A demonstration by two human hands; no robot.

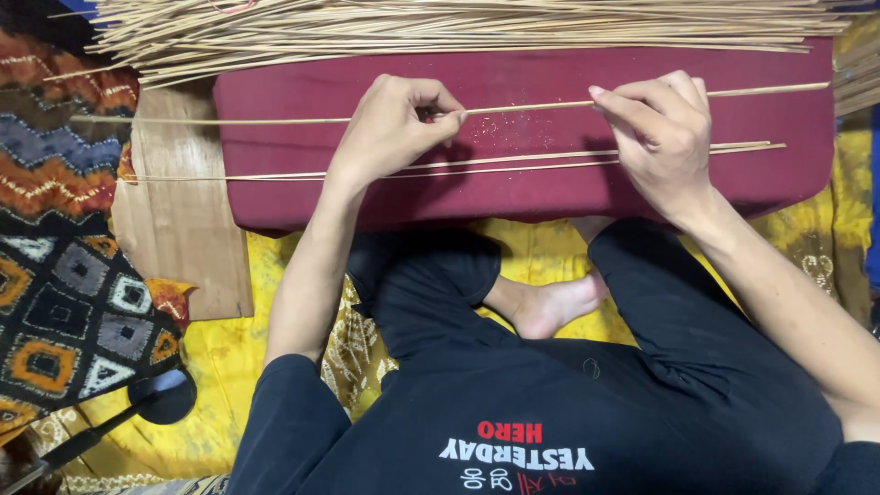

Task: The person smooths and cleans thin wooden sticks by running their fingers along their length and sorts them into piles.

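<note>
1. The left hand point(390, 128) pinches a thin bamboo stick point(522, 107) between thumb and forefinger, the other fingers curled in; the stick lies left to right across the far part of the maroon cushion point(513, 197).
2. The right hand point(660, 133) grips the same stick further right, forefinger and thumb pressed together on it, the remaining fingers folded behind.
3. Judging from the pale dust specks point(513, 133) on the cushion between the hands, the stick is being rubbed or rolled; an even, light pinch from both hands would likely keep so thin a stick from bowing or snapping.
4. Keeping it low to the cushion looks wise, since the stick's ends overhang well beyond both hands.
5. Two more sticks point(458, 163) lie nearer on the cushion, just apart from the held one; better not to drag a wrist over them.
6. The big pile of sticks point(458, 27) sits far side, the wooden board point(179, 220) left.
</note>
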